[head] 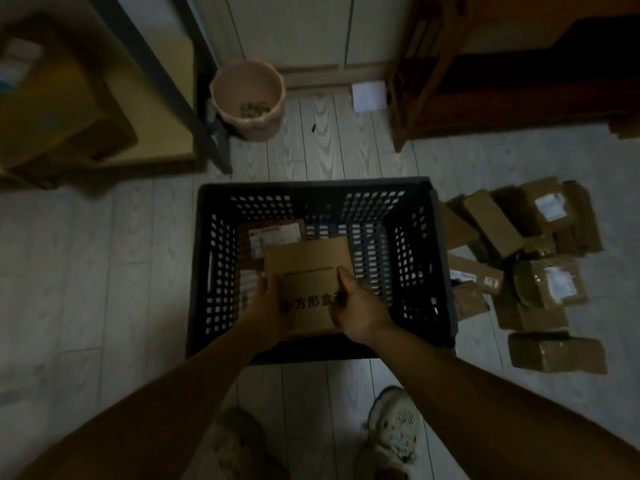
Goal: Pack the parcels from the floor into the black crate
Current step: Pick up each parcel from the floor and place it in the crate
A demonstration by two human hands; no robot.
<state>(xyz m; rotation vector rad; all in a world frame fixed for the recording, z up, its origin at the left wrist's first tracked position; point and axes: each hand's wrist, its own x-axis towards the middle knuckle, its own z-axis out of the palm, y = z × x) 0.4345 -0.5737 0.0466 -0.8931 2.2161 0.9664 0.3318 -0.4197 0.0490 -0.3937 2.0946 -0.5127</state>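
A black perforated crate (433, 258) stands on the floor in front of me. Over its near half I hold a flat brown cardboard parcel (306, 271) with black printed characters. My left hand (265, 306) grips its left edge and my right hand (356, 310) grips its right edge, thumb on top. Beneath it, at the back left of the crate floor, lies another parcel with a white label (273, 233). Several brown parcels (519, 258) are heaped on the floor to the right of the crate.
A pink waste bin (247, 98) stands beyond the crate. A shelf with a large cardboard box (52, 109) is at the left, and dark wooden furniture (502, 71) at the back right. My shoes (394, 431) are just in front of the crate.
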